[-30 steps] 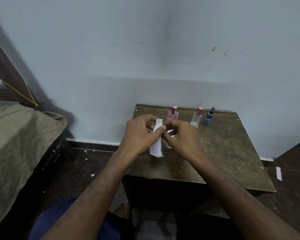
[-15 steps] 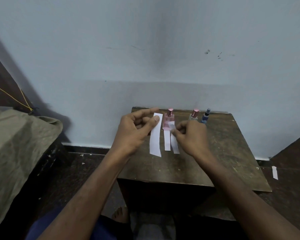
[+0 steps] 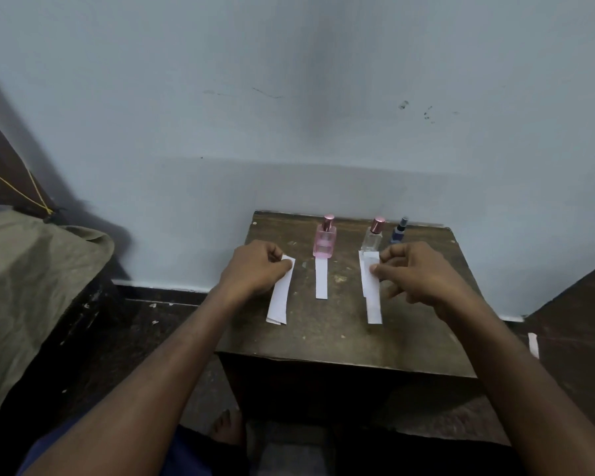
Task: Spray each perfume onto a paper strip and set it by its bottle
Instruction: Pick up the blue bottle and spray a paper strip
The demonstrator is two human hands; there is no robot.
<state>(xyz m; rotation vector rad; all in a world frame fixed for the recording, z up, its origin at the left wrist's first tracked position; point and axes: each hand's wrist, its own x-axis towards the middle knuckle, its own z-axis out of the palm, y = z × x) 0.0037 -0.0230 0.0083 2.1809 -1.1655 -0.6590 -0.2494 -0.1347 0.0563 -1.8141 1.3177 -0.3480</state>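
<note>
Three perfume bottles stand along the back of a dark wooden table (image 3: 340, 338): a pink bottle (image 3: 324, 239), a clear bottle (image 3: 372, 237) with a pink cap, and a small dark blue bottle (image 3: 398, 231). One white paper strip (image 3: 321, 280) lies flat in front of the pink bottle. My left hand (image 3: 255, 269) pinches the top of white strips (image 3: 279, 297) left of the pink bottle. My right hand (image 3: 423, 273) pinches white strips (image 3: 371, 290) in front of the clear bottle; they look like two overlapping strips.
A pale blue wall rises right behind the table. A cloth-covered piece of furniture (image 3: 31, 286) stands at the left. The floor is dark, with a scrap of white paper (image 3: 533, 345) at the right. My bare foot (image 3: 227, 426) shows below the table's front edge.
My hands have moved apart, each carrying strips sideways. One strip now lies on the table in front of the pink bottle, free of both hands.
</note>
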